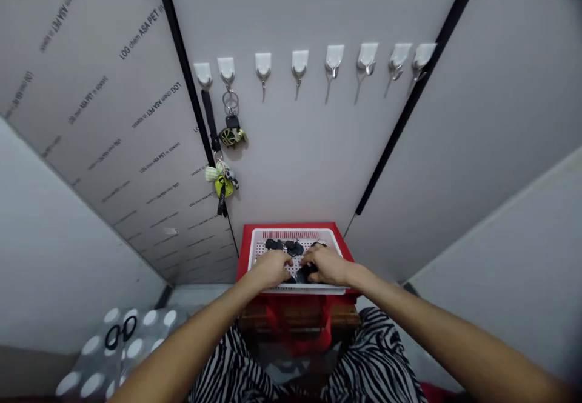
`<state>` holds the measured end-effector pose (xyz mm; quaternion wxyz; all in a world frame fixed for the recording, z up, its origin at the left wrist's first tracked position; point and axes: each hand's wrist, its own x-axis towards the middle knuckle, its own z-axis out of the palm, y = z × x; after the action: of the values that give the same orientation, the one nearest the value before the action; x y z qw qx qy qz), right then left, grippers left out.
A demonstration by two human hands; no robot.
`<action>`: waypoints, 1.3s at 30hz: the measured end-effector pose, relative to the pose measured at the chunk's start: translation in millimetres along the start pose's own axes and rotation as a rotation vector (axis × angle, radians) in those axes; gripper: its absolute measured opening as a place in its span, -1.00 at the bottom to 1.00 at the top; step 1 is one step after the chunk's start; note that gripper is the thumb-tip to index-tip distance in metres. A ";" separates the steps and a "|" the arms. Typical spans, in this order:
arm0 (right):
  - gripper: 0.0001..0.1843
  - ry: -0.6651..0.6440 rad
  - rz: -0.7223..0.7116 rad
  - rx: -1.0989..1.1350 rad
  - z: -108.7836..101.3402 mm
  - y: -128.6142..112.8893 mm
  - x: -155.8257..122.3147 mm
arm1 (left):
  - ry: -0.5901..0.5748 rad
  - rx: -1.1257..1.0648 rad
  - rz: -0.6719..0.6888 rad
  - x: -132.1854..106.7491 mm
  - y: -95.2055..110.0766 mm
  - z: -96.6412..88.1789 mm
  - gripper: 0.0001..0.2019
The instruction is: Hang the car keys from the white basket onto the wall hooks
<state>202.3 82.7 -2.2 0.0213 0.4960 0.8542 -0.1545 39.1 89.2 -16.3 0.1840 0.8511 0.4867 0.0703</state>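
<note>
A white plastic basket (336, 239) with slotted sides holds several dark keychains (294, 247). Both my hands reach down into it. My left hand (273, 268) is at the basket's left front, fingers curled over a dark item whose kind is hidden. On the right, my right hand (328, 265) bends its fingers around a black item (305, 273) near the front wall; I cannot make out what it is. On the wall ahead, a black strap with a green charm cluster (222, 182) hangs from the leftmost hook. Beside it hangs a keyring with a brass-coloured charm (233, 135).
Several white adhesive hooks (299, 63) run in a row across the wall. Beneath the basket is a red surface (248, 239) on a wooden stool (254, 318). Black-handled scissors (120, 333) lie on a grey polka-dot cloth (93, 363) at lower left. Panels flank both sides.
</note>
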 end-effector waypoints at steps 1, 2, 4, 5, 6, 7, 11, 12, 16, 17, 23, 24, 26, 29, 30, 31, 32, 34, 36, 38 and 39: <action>-0.60 -0.003 -0.008 -0.012 1.7 1.2 -1.3 | -0.029 0.015 -0.019 0.6 -1.2 1.2 -0.76; -0.58 -0.006 -0.023 -0.017 2.5 2.1 -1.8 | -0.053 0.018 -0.042 1.1 -2.8 1.4 -0.77; -0.55 -0.024 -0.042 -0.043 2.6 2.3 -0.7 | -0.093 -0.008 -0.080 1.7 -6.0 1.1 -0.79; -0.55 -0.039 -0.039 -0.068 2.3 1.4 0.6 | -0.107 -0.026 -0.093 1.7 -7.2 1.0 -0.81; -0.56 -0.054 -0.032 -0.096 2.1 0.1 2.2 | -0.113 -0.040 -0.102 1.5 -8.0 1.0 -0.83; -0.58 -0.065 -0.026 -0.122 2.0 -1.7 4.0 | -0.110 -0.046 -0.108 1.1 -8.3 1.2 -0.84; -0.66 -0.009 -0.029 -0.176 3.6 -6.2 10.0 | -0.058 -0.041 -0.115 -0.8 -7.8 1.7 -0.82; -0.70 0.022 -0.027 -0.161 3.8 -5.4 10.7 | -0.053 -0.050 -0.110 -1.0 -8.0 1.6 -0.81; -0.84 0.162 0.026 0.061 -1.8 4.7 10.7 | -0.072 -0.164 -0.062 -0.6 -12.0 2.2 -0.81; -0.85 0.212 0.046 0.142 -4.9 7.7 10.7 | -0.084 -0.202 -0.051 0.1 -13.3 2.8 -0.81; -0.80 0.473 0.099 0.685 -27.7 16.3 14.5 | 0.011 -0.570 -0.073 9.3 -11.2 0.7 -0.77; -0.78 0.500 0.102 0.785 -31.5 15.2 15.2 | 0.044 -0.635 -0.080 11.3 -8.2 -1.5 -0.73; -0.75 0.538 0.107 0.986 -39.3 10.2 15.7 | 0.095 -0.742 -0.078 15.3 -0.4 -6.2 -0.66; -0.69 0.560 0.117 1.253 -52.2 -1.9 14.3 | 0.122 -0.863 -0.006 20.5 12.5 -11.0 -0.64; -0.68 0.570 0.121 1.320 -56.6 -6.1 13.5 | 0.125 -0.892 0.017 22.1 16.0 -11.7 -0.67; -0.67 0.585 0.124 1.379 -61.0 -9.9 12.8 | 0.131 -0.911 0.028 23.6 18.8 -12.0 -0.71; -0.66 0.603 0.123 1.429 -65.3 -12.9 12.2 | 0.143 -0.925 0.026 24.9 20.8 -12.4 -0.76; -0.66 0.635 0.103 1.505 -72.8 -16.4 11.4 | 0.185 -0.958 -0.006 27.1 22.4 -14.4 -0.83; -0.67 0.651 0.075 1.560 -78.6 -16.7 10.9 | 0.221 -1.015 -0.028 28.3 22.0 -19.7 -0.85; -0.67 0.664 0.062 1.598 -82.2 -15.9 10.4 | 0.248 -1.086 -0.028 28.4 21.6 -28.5 -0.84; -0.67 0.669 0.063 1.614 -83.5 -15.7 10.3 | 0.262 -1.122 -0.020 28.0 21.9 -33.6 -0.85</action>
<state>193.5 108.0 79.0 -0.5840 0.4024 0.4310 -0.5579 61.2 111.4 21.4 0.5463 0.6027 0.4016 0.4207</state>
